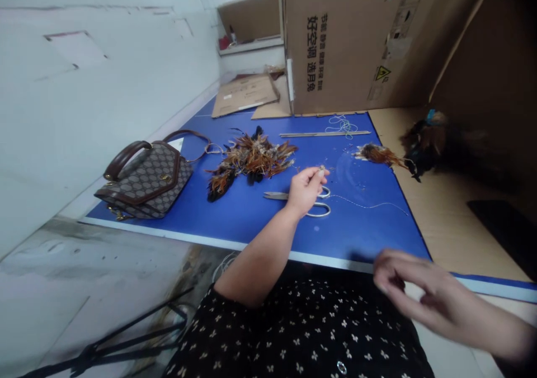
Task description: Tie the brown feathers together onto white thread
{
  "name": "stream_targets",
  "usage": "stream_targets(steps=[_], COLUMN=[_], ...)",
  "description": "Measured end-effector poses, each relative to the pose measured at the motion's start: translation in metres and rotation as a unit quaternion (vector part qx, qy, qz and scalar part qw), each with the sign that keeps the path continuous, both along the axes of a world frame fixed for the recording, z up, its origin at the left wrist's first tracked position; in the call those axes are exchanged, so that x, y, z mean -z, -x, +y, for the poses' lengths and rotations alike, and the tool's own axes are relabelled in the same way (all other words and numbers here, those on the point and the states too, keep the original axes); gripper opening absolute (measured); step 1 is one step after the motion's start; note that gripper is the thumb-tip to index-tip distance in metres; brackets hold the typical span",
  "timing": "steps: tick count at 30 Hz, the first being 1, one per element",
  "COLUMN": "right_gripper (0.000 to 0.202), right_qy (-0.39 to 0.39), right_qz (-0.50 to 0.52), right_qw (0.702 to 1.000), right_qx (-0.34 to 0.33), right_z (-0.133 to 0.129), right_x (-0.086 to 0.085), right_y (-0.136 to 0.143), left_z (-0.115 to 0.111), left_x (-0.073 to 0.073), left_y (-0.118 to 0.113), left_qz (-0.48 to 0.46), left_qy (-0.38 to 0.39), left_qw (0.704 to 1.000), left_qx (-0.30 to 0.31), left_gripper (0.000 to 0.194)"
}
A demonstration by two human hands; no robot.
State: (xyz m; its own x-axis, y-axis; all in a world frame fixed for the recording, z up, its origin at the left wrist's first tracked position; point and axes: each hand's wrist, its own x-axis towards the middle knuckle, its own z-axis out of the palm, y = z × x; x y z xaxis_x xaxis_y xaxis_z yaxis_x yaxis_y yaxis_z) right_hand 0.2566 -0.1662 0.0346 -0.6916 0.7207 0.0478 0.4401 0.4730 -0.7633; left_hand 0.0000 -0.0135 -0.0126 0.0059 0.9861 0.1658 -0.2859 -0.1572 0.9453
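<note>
My left hand [305,189] is closed in a pinch over the blue table, with a tiny pale-brown bit at its fingertips that is too small to name. Beneath it lie metal scissors [318,210], partly hidden by the hand. A thin string [364,205] runs from near the scissors to the right across the table. My right hand [423,291] is in front of the table edge, blurred, its thumb and fingers curled together; whatever they hold, if anything, cannot be made out. Left of my left hand spreads a pile of brown and black feathers [255,157].
A patterned handbag [146,179] stands at the table's left. Toward the back lie thin sticks [323,134] and tangled thread [342,125]. A small feather bunch [380,154] and dark feathers [425,143] lie right. A large cardboard box [344,48] rises behind; a black tripod [126,333] stands lower left.
</note>
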Motion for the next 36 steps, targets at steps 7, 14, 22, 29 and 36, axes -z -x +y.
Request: stream_targets(steps=[7,14,22,29,36], right_gripper=[0.023,0.028,0.028,0.037,0.031], right_qy=[-0.135,0.091,0.042,0.046,0.113], right_qz=[-0.07,-0.065,-0.253,-0.226,-0.122], right_qw=[0.988,0.976,0.965,0.964,0.986], right_qx=[-0.023,-0.189,0.055,0.133,0.011], right_z=[0.097,0.021,-0.03,-0.023,-0.035], right_x=[-0.01,-0.004,0.131,0.178,0.113], right_y=[0.038,0.038,-0.018,-0.013,-0.017], left_z=[-0.001,0.003,0.004,0.005,0.006], left_x=[-0.001,0.004,0.005,0.006,0.008], left_y=[0.0,0.002,0.001,0.002,0.001], left_qz=[0.02,0.035,0.024,0.041,0.035], left_qy=[0.018,-0.002,-0.015,0.004,-0.002], left_qw=[0.999,0.999,0.999,0.999,0.999], left_qx=[0.025,0.016,0.023,0.015,0.016], left_gripper=[0.038,0.03,0.024,0.025,0.029])
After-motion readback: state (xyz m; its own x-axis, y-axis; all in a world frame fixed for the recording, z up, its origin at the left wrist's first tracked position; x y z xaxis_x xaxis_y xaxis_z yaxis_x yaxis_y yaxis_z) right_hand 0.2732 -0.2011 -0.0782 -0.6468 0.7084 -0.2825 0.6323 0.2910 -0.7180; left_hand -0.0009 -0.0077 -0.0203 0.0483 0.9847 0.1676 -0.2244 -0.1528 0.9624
